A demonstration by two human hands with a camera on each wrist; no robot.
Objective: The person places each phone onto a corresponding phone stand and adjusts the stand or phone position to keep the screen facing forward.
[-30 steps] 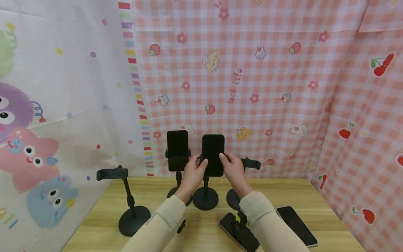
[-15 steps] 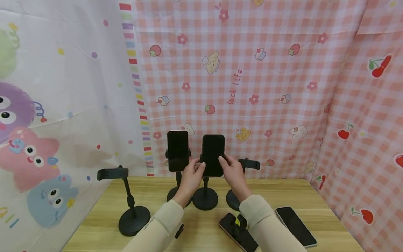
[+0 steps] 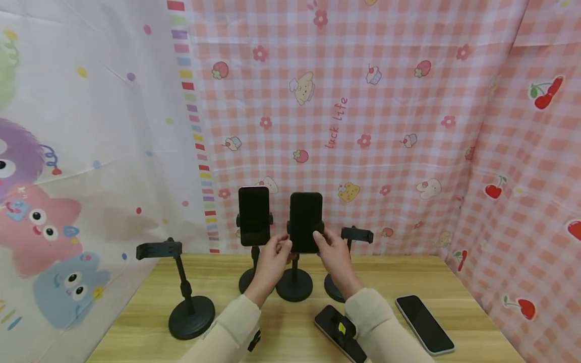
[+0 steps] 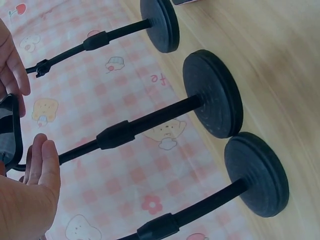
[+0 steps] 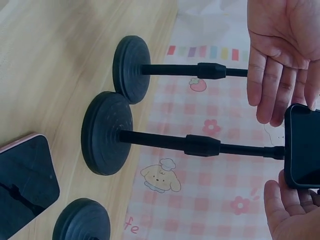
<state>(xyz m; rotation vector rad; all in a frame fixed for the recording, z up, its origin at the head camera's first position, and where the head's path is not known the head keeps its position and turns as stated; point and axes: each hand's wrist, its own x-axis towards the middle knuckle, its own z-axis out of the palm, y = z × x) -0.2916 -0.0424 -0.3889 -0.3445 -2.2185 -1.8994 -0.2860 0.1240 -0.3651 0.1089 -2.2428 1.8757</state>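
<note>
A black phone stands upright in the clamp of a middle black stand. The right hand is at its lower right edge, thumb over the screen side and fingers behind the edge. At the lower left corner is the left hand, fingers extended and thumb tip right by the edge. In the left wrist view, the phone shows only partly, between both hands. From the right wrist, the left palm appears above the phone, and right-hand fingers touch its lower edge.
A second phone sits in a stand to the left. Two stands hold no phone, one far left and one right. Two more phones lie on the table, near the right forearm and farther right.
The left hand has slid down and left; its thumb moved from the screen to the lower edge. The right thumb has lowered slightly along the screen. The phone stays in place.
</note>
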